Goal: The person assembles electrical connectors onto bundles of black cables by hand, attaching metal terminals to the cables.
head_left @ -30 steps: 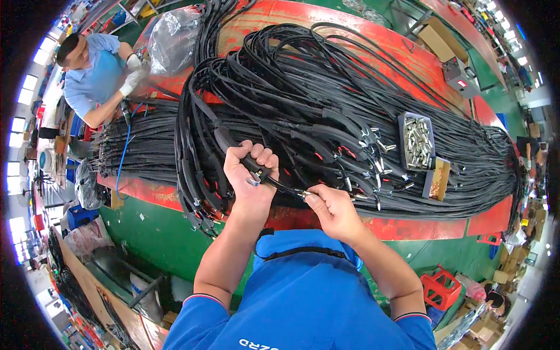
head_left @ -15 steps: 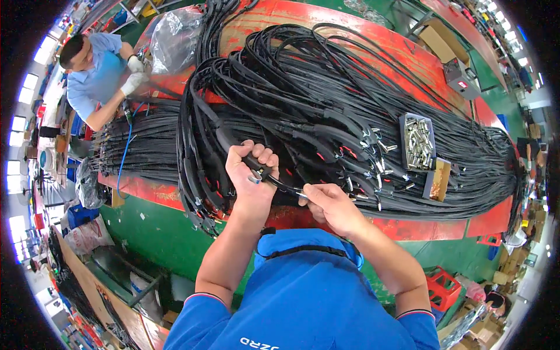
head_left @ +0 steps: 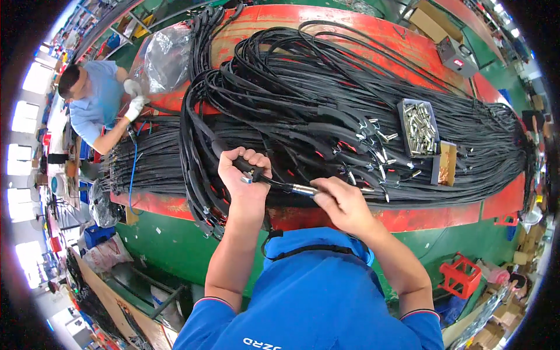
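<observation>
My left hand [head_left: 246, 179] is closed in a fist around a thick black cable [head_left: 219, 146], with a small silver metal piece [head_left: 247, 179] showing beside the thumb. From that fist a thin black lead runs right to a silver cylindrical connector [head_left: 303, 190]. The thumb and fingers of my right hand [head_left: 345, 203] pinch the connector's right end; its tip is hidden by them. Beyond both hands lies a big heap of black cables [head_left: 280, 81], several ending in silver connectors and red or white wire ends.
A grey box [head_left: 402, 119] of loose silver connectors and a small open carton [head_left: 448, 162] rest on the cables to the right. The red table [head_left: 408, 221] carries the heap. At the far left, a co-worker in white gloves [head_left: 134, 105] handles cables near a blue hose [head_left: 134, 166].
My right hand has moved a little right, and the silver connector now shows plainly between my hands. My left hand keeps its grip. The co-worker's gloved hands have shifted.
</observation>
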A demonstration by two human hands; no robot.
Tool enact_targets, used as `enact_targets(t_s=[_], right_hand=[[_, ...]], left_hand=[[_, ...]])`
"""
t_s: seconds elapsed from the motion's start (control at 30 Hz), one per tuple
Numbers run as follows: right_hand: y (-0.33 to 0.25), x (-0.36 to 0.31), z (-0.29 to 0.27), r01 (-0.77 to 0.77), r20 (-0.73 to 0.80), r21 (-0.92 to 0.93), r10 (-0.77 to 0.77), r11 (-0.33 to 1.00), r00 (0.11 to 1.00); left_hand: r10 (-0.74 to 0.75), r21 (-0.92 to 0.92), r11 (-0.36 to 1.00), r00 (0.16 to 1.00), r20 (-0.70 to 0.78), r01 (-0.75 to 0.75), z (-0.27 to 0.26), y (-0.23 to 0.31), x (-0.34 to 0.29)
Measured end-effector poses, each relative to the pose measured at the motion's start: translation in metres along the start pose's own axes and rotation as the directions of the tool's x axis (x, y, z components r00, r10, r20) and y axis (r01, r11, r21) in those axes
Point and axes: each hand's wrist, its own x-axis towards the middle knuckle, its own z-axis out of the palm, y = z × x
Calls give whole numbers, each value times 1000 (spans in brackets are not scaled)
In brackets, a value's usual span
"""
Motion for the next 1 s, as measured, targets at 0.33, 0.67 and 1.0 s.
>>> enact_targets(t_s=[0.33, 0.67, 1.0], right_hand=[[7, 3, 13, 291, -23, -406, -327, 867, 945], [9, -1, 23, -201, 82, 243, 187, 949, 979], [65, -21, -3, -422, -19, 454, 482, 785, 876]], left_hand=[[-12, 36, 999, 1000, 12, 11, -4, -11, 2], [-23, 28, 999, 995, 96, 20, 0, -16, 3], [45, 223, 974, 999, -1, -44, 12, -61, 30]])
